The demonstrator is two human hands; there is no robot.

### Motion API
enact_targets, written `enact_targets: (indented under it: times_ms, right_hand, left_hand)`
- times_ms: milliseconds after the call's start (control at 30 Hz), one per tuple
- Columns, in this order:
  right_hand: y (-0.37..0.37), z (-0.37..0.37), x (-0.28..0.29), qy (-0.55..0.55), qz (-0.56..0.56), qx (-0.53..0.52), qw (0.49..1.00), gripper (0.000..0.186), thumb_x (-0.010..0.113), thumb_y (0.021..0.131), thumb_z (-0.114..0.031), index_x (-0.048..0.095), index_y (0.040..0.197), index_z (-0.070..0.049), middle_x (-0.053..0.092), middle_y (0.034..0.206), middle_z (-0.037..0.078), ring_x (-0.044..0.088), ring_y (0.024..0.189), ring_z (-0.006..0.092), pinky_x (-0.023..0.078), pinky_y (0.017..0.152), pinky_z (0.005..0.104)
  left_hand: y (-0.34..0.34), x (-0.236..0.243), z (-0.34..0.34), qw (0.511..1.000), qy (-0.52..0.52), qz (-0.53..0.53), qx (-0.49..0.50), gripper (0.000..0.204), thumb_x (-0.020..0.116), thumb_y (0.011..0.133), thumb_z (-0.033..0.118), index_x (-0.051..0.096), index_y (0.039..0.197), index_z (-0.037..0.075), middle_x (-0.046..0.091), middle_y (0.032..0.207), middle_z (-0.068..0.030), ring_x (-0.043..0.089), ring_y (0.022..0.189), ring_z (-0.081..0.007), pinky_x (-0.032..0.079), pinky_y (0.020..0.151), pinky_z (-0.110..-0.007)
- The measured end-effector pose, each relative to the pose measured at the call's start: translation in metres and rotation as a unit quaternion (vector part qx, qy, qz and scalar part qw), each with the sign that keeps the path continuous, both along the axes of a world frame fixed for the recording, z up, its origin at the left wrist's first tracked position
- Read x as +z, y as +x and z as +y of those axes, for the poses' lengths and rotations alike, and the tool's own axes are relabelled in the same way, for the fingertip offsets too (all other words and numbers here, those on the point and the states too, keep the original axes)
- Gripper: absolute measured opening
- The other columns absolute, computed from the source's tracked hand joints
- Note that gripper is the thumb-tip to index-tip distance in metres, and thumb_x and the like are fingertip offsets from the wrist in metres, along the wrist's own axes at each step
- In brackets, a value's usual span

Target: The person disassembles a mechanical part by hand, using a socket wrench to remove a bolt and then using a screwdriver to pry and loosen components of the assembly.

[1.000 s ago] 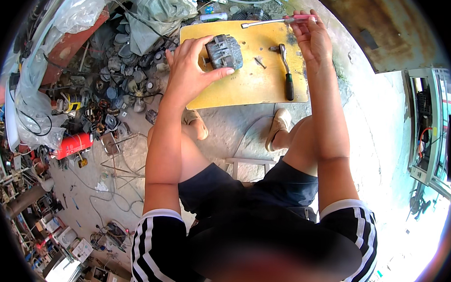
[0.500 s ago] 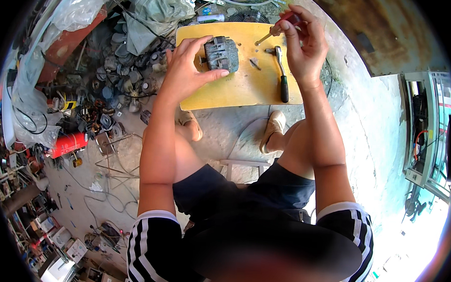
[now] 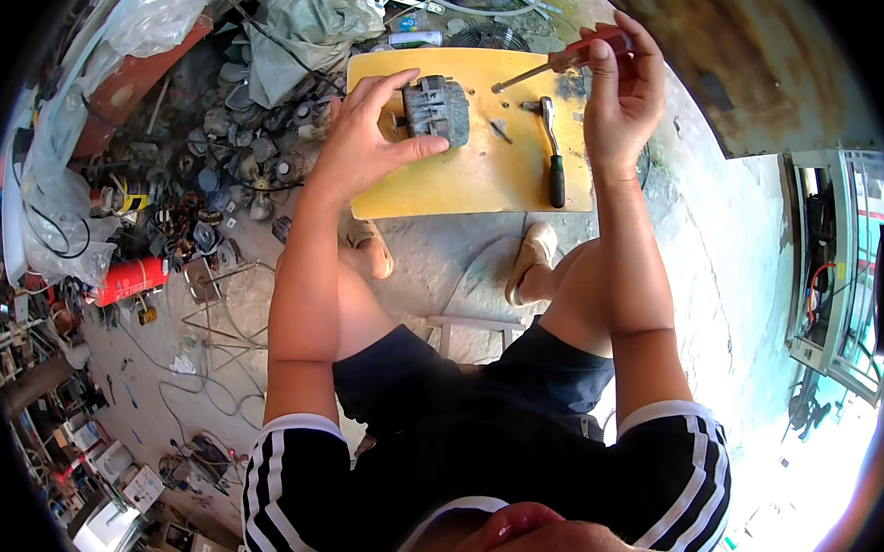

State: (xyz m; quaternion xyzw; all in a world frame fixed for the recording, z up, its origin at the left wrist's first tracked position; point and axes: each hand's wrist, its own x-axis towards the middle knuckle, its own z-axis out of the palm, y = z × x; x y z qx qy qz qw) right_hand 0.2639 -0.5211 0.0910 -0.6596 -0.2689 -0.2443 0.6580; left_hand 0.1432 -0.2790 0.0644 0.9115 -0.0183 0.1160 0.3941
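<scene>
On the yellow board (image 3: 396, 197) rests a blocky, grey ribbed metal part (image 3: 436, 110), like a small motor housing. My left hand (image 3: 367, 127) grips it from the left, index finger at its far edge and thumb along its near edge. To the right, my right hand (image 3: 625, 102) is raised and holds a screwdriver (image 3: 566, 58) by its red handle. The shaft slants down to the left, its tip over the board and apart from the metal part. A ratchet wrench (image 3: 555, 153) with a dark green-ended handle lies below the screwdriver. Small dark bits (image 3: 502, 130) lie between part and wrench.
Scrap metal parts (image 3: 242, 152) heap up left of the board, beside a grey plastic sheet (image 3: 309, 38). A spray can (image 3: 415, 39) lies beyond the far edge. A rusty panel (image 3: 761, 63) stands at upper right. My feet (image 3: 532, 260) are below the board's near edge.
My right hand has shifted right, and the screwdriver has swung to a flatter slant, showing more of its handle and shaft. My left hand keeps its hold on the metal part.
</scene>
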Motion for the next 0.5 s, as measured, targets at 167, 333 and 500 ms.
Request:
enact_targets:
  times_ms: [167,333,500]
  right_hand:
    - [-0.002,0.004,0.008,0.044,0.041,0.005,0.998,0.029,0.059,0.099,-0.006,0.050,0.126,0.002,0.066,0.099,0.008,0.066,0.092,0.0146,0.053,0.087,0.0282]
    - [-0.006,0.014,0.008,0.068,0.029,0.023,0.997,0.030,0.061,0.098,-0.005,0.050,0.125,0.001,0.066,0.101,0.009,0.066,0.092,0.0143,0.052,0.087,0.0287]
    - [-0.016,0.024,0.010,0.073,0.020,0.064,0.995,0.032,0.062,0.097,-0.003,0.050,0.126,0.000,0.066,0.103,0.010,0.066,0.091,0.0145,0.052,0.087,0.0296]
  left_hand:
    - [0.011,-0.006,0.006,0.998,-0.064,-0.005,0.028,0.047,0.073,0.088,0.040,0.066,0.121,0.008,0.064,0.119,-0.0112,0.060,0.113,-0.0269,0.041,0.099,-0.038]
    - [0.020,-0.014,0.005,0.981,-0.186,0.003,0.055,0.035,0.070,0.092,0.034,0.071,0.110,0.003,0.069,0.109,-0.0114,0.066,0.098,-0.0205,0.049,0.085,-0.030]
    - [0.026,-0.018,0.010,0.969,-0.226,0.058,0.077,0.033,0.072,0.090,0.031,0.073,0.106,0.002,0.071,0.106,-0.0101,0.066,0.095,-0.0183,0.048,0.085,-0.029]
